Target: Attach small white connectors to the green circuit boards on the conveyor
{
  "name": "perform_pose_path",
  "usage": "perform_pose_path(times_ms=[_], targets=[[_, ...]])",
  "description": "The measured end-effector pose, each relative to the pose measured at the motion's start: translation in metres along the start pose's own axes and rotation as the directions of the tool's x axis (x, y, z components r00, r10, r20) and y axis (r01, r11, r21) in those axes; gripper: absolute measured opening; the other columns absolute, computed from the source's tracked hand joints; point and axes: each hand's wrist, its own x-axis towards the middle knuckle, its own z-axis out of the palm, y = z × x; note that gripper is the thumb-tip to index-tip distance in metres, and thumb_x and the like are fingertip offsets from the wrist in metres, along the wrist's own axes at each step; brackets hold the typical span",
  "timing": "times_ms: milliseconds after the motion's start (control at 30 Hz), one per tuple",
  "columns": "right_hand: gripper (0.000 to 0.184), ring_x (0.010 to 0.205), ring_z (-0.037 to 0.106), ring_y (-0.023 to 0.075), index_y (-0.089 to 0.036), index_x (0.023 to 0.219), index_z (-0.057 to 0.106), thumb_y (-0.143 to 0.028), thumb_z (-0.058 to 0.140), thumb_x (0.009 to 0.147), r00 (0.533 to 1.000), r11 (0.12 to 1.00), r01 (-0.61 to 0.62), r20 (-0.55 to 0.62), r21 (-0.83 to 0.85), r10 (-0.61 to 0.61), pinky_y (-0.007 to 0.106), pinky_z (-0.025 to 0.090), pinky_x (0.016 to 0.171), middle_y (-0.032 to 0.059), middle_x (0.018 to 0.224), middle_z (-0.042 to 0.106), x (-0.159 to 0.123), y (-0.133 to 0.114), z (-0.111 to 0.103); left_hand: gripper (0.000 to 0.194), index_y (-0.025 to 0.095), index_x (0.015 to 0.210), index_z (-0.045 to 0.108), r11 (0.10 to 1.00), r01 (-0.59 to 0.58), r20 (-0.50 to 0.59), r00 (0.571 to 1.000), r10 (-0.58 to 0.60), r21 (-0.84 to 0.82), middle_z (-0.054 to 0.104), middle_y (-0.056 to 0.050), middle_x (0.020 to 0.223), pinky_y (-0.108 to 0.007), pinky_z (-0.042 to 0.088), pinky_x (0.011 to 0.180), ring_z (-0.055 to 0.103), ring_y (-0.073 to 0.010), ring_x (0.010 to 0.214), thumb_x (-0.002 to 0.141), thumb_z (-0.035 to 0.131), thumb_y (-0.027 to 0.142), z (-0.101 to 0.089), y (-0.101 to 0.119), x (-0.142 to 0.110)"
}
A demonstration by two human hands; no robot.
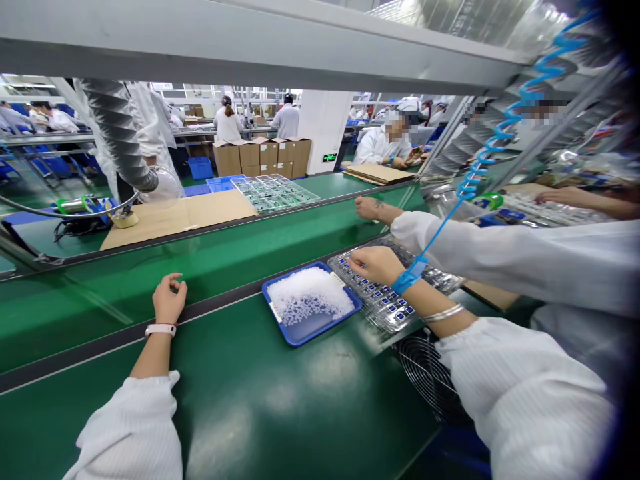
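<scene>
My left hand [169, 300] hovers near the dark edge strip beside the green belt, its fingers loosely curled and apart with nothing between them. Over a clear plastic tray [373, 293] of small blue-and-silver parts, my right hand [377, 264] has its fingertips pinched together. Anything in that pinch is hidden or too small to make out. Between my hands, nearer the right one, lies a blue tray [300, 335] holding many small white translucent pieces [313, 290]. A blue coiled wrist cord [410, 275] is fastened round my right wrist.
A co-worker's hand [373, 208] reaches in just beyond my right hand. Below the clear tray is a round black fan guard [430, 373]. Across the green belt [240, 240] lie cardboard sheets [180, 217] and a compartmented tray [275, 193]. A metal beam [250, 47] crosses overhead.
</scene>
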Motion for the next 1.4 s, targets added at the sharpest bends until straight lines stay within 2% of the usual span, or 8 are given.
perform_pose_path(times_ms=[367, 567, 633, 700, 800, 900, 1100, 1400], targets=[[0.035, 0.055, 0.05, 0.0133, -0.018, 0.057, 0.051, -0.032, 0.038, 0.086, 0.996, 0.999, -0.032, 0.085, -0.007, 0.032, 0.027, 0.021, 0.055, 0.0047, 0.057, 0.059, 0.002, -0.003, -0.006, 0.031, 0.017, 0.098, 0.06, 1.0, -0.002, 0.001, 1.0, 0.001, 0.008, 0.056, 0.001, 0.066, -0.03, 0.046, 0.074, 0.056, -0.0172, 0.067, 0.074, 0.051, 0.034, 0.0, 0.001, -0.001], [0.034, 0.061, 0.054, 0.0155, -0.018, 0.064, 0.057, -0.034, 0.038, 0.087, 0.976, 0.991, -0.13, 0.172, -0.042, 0.135, 0.027, 0.024, 0.056, 0.006, 0.065, 0.063, 0.003, -0.005, -0.008, 0.031, 0.018, 0.098, 0.06, 1.0, 0.007, -0.001, 1.0, -0.007, 0.0, 0.056, 0.001, 0.067, -0.03, 0.046, 0.075, 0.057, -0.0177, 0.069, 0.074, 0.05, 0.034, 0.0, 0.001, -0.001], [0.032, 0.066, 0.057, 0.0173, -0.018, 0.069, 0.06, -0.034, 0.039, 0.086, 0.937, 0.965, -0.255, 0.23, -0.064, 0.262, 0.026, 0.025, 0.056, 0.0073, 0.07, 0.065, 0.003, -0.001, -0.003, 0.031, 0.018, 0.099, 0.06, 1.0, 0.007, 0.005, 1.0, -0.007, -0.001, 0.056, 0.001, 0.066, -0.03, 0.045, 0.075, 0.057, -0.0176, 0.069, 0.074, 0.05, 0.034, 0.0, 0.0, -0.001], [0.027, 0.07, 0.059, 0.0186, -0.017, 0.073, 0.062, -0.031, 0.042, 0.084, 0.859, 0.928, -0.366, 0.358, -0.074, 0.367, 0.026, 0.028, 0.056, 0.0084, 0.075, 0.066, 0.002, 0.006, 0.004, 0.032, 0.017, 0.099, 0.06, 1.0, 0.006, 0.011, 1.0, -0.006, 0.003, 0.057, 0.001, 0.066, -0.03, 0.045, 0.074, 0.056, -0.0176, 0.068, 0.073, 0.05, 0.034, 0.0, 0.001, 0.0], [0.018, 0.068, 0.06, 0.0181, -0.016, 0.067, 0.064, -0.026, 0.053, 0.077, 0.741, 0.911, -0.408, 0.561, -0.059, 0.369, 0.024, 0.034, 0.056, 0.0079, 0.07, 0.067, -0.004, 0.02, 0.017, 0.031, 0.017, 0.096, 0.061, 1.0, 0.003, 0.025, 1.0, -0.003, 0.012, 0.057, 0.0, 0.065, -0.03, 0.045, 0.073, 0.056, -0.0178, 0.068, 0.073, 0.05, 0.034, 0.0, 0.003, 0.0], [0.016, 0.066, 0.061, 0.0172, -0.014, 0.065, 0.066, -0.025, 0.058, 0.075, 0.701, 0.912, -0.408, 0.628, -0.034, 0.337, 0.023, 0.038, 0.058, 0.0072, 0.067, 0.067, -0.01, 0.029, 0.028, 0.028, 0.017, 0.09, 0.063, 1.0, 0.004, 0.057, 0.998, -0.005, 0.025, 0.057, 0.0, 0.066, -0.029, 0.044, 0.071, 0.055, -0.0174, 0.065, 0.072, 0.049, 0.034, -0.002, 0.005, 0.0], [0.014, 0.08, 0.064, 0.0175, -0.014, 0.082, 0.068, -0.021, 0.058, 0.075, 0.72, 0.915, -0.403, 0.627, 0.027, 0.298, 0.021, 0.043, 0.068, 0.0072, 0.085, 0.071, -0.01, 0.03, 0.033, 0.027, 0.017, 0.087, 0.065, 0.999, 0.015, 0.103, 0.994, -0.019, 0.048, 0.06, -0.001, 0.069, -0.028, 0.043, 0.067, 0.054, -0.0162, 0.062, 0.072, 0.049, 0.034, -0.003, 0.005, 0.0], [0.029, 0.101, 0.06, 0.0239, -0.014, 0.103, 0.066, -0.022, 0.056, 0.077, 0.766, 0.922, -0.386, 0.546, -0.03, 0.339, 0.027, 0.044, 0.085, 0.0117, 0.107, 0.068, -0.01, 0.041, 0.038, 0.028, 0.017, 0.087, 0.066, 0.998, -0.003, 0.107, 0.994, -0.003, 0.058, 0.061, -0.002, 0.07, -0.028, 0.043, 0.067, 0.055, -0.0165, 0.063, 0.073, 0.048, 0.034, -0.003, 0.006, -0.001]])
